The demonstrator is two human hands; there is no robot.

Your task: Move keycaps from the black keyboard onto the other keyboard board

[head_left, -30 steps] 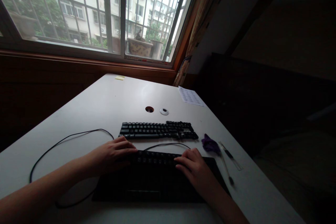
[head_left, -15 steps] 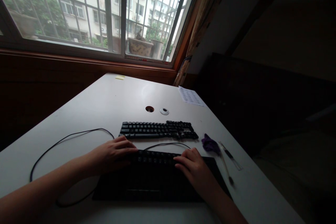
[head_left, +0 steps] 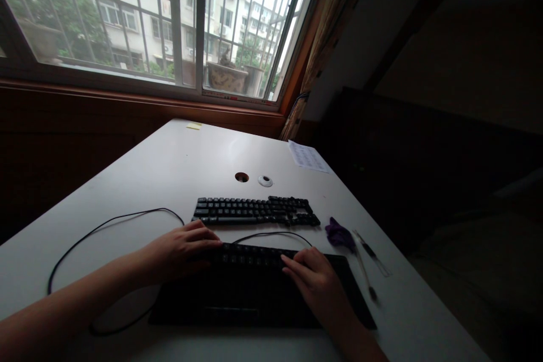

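Observation:
A black keyboard [head_left: 237, 294] lies in front of me, with keycaps in rows along its far side and a dark, bare-looking nearer part. My left hand [head_left: 186, 246] rests over its far left corner, fingers stretched out and lying flat. At the right end of the keycap rows is my right hand [head_left: 316, 274], its thumb and forefinger tips close together and the other fingers curled. Whatever sits between those tips is too dark to make out. Just beyond the keyboard, loose black keycaps [head_left: 237, 210] are laid out in keyboard order, with a gap towards the right.
A black cable [head_left: 106, 220] loops across the white table [head_left: 139, 181] on the left. To the right lie a purple cloth [head_left: 339, 235], a thin brush [head_left: 365, 274] and a wire tool [head_left: 373, 251]. Farther back are a cable hole [head_left: 241, 177], its cover [head_left: 265, 181] and a paper sheet [head_left: 307, 156].
My right hand has shifted slightly down, its fingers bent a bit lower, still at the end of the keycap rows. The left hand stays in place.

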